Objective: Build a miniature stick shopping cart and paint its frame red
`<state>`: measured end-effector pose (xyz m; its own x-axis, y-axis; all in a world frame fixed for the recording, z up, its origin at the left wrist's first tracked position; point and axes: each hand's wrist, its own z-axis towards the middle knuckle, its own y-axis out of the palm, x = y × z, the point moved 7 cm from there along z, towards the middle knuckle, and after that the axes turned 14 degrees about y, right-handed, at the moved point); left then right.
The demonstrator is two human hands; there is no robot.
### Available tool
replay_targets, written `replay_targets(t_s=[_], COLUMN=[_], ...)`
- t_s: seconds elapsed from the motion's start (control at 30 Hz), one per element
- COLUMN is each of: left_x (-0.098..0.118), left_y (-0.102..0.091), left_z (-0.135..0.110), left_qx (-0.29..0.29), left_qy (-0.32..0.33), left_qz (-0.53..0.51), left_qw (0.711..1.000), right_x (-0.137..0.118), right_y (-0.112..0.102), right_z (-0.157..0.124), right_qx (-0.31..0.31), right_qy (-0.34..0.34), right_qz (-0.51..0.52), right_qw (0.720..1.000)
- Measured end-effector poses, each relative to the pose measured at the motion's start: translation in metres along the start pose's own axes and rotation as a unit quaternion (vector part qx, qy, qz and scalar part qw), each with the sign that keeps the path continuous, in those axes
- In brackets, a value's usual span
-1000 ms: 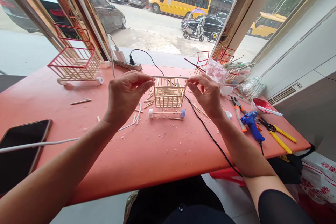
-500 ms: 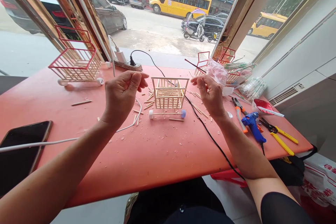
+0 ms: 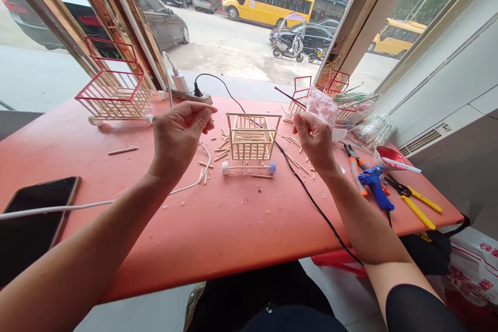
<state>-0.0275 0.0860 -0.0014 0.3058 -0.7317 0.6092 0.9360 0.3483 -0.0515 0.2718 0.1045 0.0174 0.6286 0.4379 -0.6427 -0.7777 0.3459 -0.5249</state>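
A small model shopping cart (image 3: 253,140) of pale wooden sticks stands upright on the table, with one white and one bluish wheel toward me. To its left, my left hand (image 3: 181,137) is raised with thumb and fingers pinched together. On the cart's other side, my right hand (image 3: 314,137) is curled closed, thumb against the fingers. Neither hand touches the cart. Whatever either pinch holds, if anything, is too small or hidden to make out.
Wooden stick pieces (image 3: 221,154) and crumbs lie around the cart. A red-rimmed stick cart (image 3: 116,96) stands at left, a phone (image 3: 42,207) nearer. At right are a blue glue gun (image 3: 375,187), pliers (image 3: 416,199) and a bowl (image 3: 389,158). A black cable (image 3: 307,194) crosses the table.
My left hand has shifted slightly left. My right hand has moved a little right, its fingers now more tightly curled. The cart stays in place on the table.
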Motion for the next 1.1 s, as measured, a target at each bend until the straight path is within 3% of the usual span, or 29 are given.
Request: replay_targets(t_s=[0.47,0.8,1.1], left_x=[-0.006,-0.02,-0.018], left_y=[-0.004,-0.004,-0.004], left_z=[0.002,0.001,0.002], left_qx=[0.001,0.008,0.01], left_qy=[0.007,0.007,0.01], left_qz=[0.015,-0.057,-0.049], left_qw=[1.0,0.998,0.999], right_x=[0.006,0.016,0.025], right_y=[0.003,0.01,0.01], right_z=[0.001,0.003,0.005], right_qx=[-0.013,-0.041,-0.036], right_qy=[0.027,0.042,0.064], right_qz=[-0.001,-0.04,-0.052], right_qw=[1.0,0.997,0.996])
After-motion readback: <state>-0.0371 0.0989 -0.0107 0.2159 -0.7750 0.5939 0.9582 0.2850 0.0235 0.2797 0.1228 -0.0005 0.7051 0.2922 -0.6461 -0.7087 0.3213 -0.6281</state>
